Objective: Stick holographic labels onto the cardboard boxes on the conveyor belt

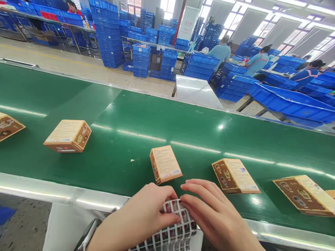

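A curved sheet of small dark stickers in a white grid (174,230) lies under both hands at the bottom centre. My left hand (154,209) grips its upper edge between thumb and fingers. On the right, my right hand (209,205) has its fingers stretched and slightly bent, with the fingertips by the sheet's top right edge. Just beyond the hands, a brown and cream box (166,164) rests on the green conveyor belt (125,115).
More boxes sit on the belt: one at left (68,136), one at right (235,176), another farther right (305,195). A metal rail (52,188) edges the belt. Beyond stand a metal table (196,90), stacked blue crates (107,35) and several people.
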### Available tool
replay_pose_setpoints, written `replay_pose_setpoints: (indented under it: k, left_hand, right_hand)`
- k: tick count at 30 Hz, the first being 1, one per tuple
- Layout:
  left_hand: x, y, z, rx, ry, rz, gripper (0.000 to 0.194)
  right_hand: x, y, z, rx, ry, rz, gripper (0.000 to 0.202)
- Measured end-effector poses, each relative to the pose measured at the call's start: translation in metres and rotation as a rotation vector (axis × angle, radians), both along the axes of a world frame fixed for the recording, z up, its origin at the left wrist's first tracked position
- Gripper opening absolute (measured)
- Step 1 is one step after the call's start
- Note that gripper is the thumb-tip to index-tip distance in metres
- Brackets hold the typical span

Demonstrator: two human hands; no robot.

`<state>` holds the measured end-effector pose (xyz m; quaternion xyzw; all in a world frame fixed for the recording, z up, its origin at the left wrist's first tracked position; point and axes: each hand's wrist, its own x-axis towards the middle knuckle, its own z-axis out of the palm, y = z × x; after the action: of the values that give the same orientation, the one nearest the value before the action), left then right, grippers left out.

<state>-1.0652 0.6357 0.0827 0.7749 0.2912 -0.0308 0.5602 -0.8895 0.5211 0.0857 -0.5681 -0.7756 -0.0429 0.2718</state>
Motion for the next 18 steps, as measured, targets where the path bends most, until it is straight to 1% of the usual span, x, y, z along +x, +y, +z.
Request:
replay_pose_setpoints:
  k: [3,5,9,12,15,17,18]
  left_hand:
    - [0.000,0.002,0.002,-0.080,0.010,0.025,0.005]
    - [0.000,0.003,0.003,-0.094,0.017,0.039,0.009]
    - [-0.002,0.007,0.004,-0.028,0.052,0.064,0.018]
    - [-0.004,0.009,0.003,-0.040,0.064,0.055,0.020]
    - [-0.004,0.010,0.005,-0.041,0.059,0.043,0.022]
    - [-0.004,0.010,0.007,-0.016,0.062,0.040,0.022]
    - [-0.004,0.009,0.007,0.003,0.066,0.032,0.022]
  right_hand:
    - [-0.001,-0.004,-0.004,0.008,0.070,0.010,0.022]
    - [0.001,-0.004,-0.006,-0.013,0.179,0.000,0.020]
    - [0.005,0.002,-0.007,-0.010,0.341,-0.036,0.016]
    - [0.003,0.008,-0.006,-0.004,0.363,-0.043,0.016]
    - [0.001,0.008,-0.006,-0.021,0.389,-0.041,0.015]
    - [0.005,0.005,-0.008,-0.057,0.494,-0.057,0.013]
    - [0.009,0.004,-0.009,-0.081,0.584,-0.085,0.012]
